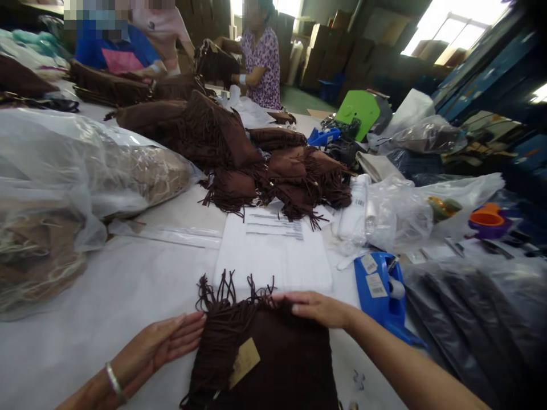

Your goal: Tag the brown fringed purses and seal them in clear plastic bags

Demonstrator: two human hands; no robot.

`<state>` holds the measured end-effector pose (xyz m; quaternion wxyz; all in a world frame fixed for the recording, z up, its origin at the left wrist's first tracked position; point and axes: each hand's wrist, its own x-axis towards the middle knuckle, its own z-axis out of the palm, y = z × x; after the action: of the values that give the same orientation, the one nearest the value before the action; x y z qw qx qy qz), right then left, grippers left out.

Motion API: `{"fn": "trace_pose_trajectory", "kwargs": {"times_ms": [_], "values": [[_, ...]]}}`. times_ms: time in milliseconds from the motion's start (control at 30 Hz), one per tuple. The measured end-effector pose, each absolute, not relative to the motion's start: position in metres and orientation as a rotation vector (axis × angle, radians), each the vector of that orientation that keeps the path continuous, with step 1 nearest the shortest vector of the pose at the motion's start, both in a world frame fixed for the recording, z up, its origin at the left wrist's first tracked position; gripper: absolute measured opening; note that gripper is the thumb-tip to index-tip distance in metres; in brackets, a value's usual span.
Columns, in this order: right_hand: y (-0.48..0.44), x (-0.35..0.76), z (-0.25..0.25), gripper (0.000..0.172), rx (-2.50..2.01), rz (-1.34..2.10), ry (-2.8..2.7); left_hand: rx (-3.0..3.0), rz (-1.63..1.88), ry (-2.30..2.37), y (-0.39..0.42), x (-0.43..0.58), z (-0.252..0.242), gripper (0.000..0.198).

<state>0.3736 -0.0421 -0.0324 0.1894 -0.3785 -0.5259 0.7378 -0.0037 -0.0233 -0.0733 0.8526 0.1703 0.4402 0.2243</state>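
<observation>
A dark brown fringed bag (286,359) lies flat on the white-covered table (141,285) in front of me, its fringe spread over the left side and top edge. A tan tag (245,362) rests on the bag. My left hand (173,340) is at the bag's left edge, fingers stretched out and fingertips against the fringe. Across the bag's top edge lies my right hand (314,307), palm down with fingers extended. Just beyond the bag is a stack of white sheets (273,262) with some printed lines.
Brown fringed bags (231,142) are piled beyond the sheets. Plastic-wrapped tan items (141,171) lie left. A blue tape dispenser (378,296) and bagged dark items (465,319) stand right. Several people are across the table, one in a purple patterned top (262,68).
</observation>
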Motion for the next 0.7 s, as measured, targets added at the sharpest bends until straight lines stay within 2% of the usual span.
{"fn": "trace_pose_trajectory", "kwargs": {"times_ms": [100,167,267,367,400,467,567,633,700], "values": [[-0.08,0.358,-0.013,0.047,-1.017,1.706,-2.144,0.353,0.482,0.954,-0.026,-0.002,-0.076,0.055],[-0.105,0.356,-0.006,0.05,-0.884,1.648,-2.272,0.349,0.491,0.969,-0.027,-0.002,-0.076,0.056],[-0.114,0.369,-0.006,0.038,-0.991,1.56,-1.978,0.33,0.493,0.978,-0.027,0.0,-0.074,0.053],[-0.08,0.393,-0.017,0.047,-1.53,1.424,-1.47,0.317,0.465,0.999,-0.022,0.004,-0.068,0.049],[-0.063,0.399,-0.023,0.051,-1.647,1.533,-1.37,0.329,0.451,1.003,-0.02,0.006,-0.066,0.048],[-0.029,0.401,-0.038,0.057,-1.666,2.01,-1.249,0.379,0.416,0.994,-0.016,0.011,-0.062,0.049],[0.002,0.381,-0.062,0.059,-1.306,2.66,-0.965,0.434,0.35,0.915,-0.012,0.017,-0.061,0.047],[0.007,0.357,-0.074,0.06,-1.092,2.768,-0.805,0.421,0.304,0.847,-0.009,0.021,-0.063,0.047],[0.004,0.334,-0.08,0.056,-0.953,2.71,-0.724,0.402,0.259,0.806,-0.003,0.027,-0.064,0.051]]}}
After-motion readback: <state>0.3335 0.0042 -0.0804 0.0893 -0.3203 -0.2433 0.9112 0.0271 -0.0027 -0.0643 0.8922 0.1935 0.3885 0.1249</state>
